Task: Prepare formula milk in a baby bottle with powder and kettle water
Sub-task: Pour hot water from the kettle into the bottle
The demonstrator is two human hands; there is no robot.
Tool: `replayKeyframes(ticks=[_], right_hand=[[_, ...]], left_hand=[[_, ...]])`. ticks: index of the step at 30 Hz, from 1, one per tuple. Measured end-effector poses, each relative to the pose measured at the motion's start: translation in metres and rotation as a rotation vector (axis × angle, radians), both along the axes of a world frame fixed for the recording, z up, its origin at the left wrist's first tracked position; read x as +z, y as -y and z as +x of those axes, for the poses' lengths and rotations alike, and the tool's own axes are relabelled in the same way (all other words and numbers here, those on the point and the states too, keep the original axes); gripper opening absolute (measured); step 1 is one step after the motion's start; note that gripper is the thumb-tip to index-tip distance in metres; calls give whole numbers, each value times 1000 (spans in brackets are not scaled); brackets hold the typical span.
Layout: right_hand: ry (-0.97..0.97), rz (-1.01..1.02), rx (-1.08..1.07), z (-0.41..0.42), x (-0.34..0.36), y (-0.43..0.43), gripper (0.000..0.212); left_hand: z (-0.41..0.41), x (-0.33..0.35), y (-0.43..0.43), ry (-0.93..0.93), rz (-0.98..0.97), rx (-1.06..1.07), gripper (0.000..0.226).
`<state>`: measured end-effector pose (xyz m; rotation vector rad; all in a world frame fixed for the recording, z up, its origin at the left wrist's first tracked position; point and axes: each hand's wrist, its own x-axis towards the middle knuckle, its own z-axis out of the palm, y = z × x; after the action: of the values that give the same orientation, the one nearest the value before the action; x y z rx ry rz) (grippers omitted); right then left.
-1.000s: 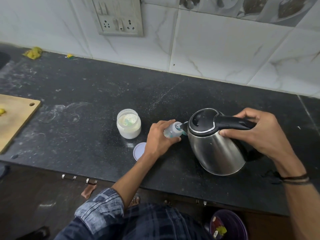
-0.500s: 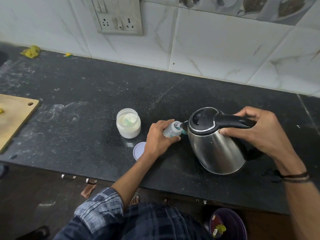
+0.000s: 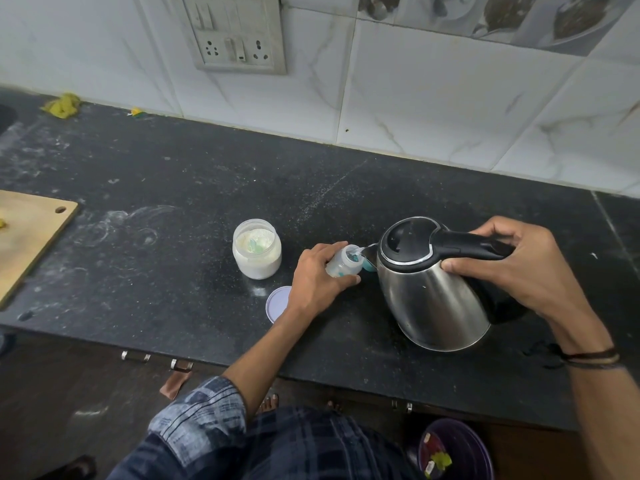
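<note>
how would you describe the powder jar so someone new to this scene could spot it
On the black counter, look left of the steel kettle and the left hand gripping the baby bottle. The powder jar stands upright, open, apart from the hand. Unlike the small bottle, it is wide, clear and holds white powder, its round lid lying flat nearby.

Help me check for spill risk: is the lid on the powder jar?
No: the powder jar stands open, and its lid lies flat on the counter near it.
</note>
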<state>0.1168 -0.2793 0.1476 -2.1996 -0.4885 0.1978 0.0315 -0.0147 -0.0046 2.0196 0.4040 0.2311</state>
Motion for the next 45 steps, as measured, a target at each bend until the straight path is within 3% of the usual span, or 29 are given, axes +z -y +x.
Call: replayKeyframes(ticks=[45], right_hand=[[2,-8,16,3,2,-1,57]], left_hand=[[3,-8,-3,-6,-47,36,64]])
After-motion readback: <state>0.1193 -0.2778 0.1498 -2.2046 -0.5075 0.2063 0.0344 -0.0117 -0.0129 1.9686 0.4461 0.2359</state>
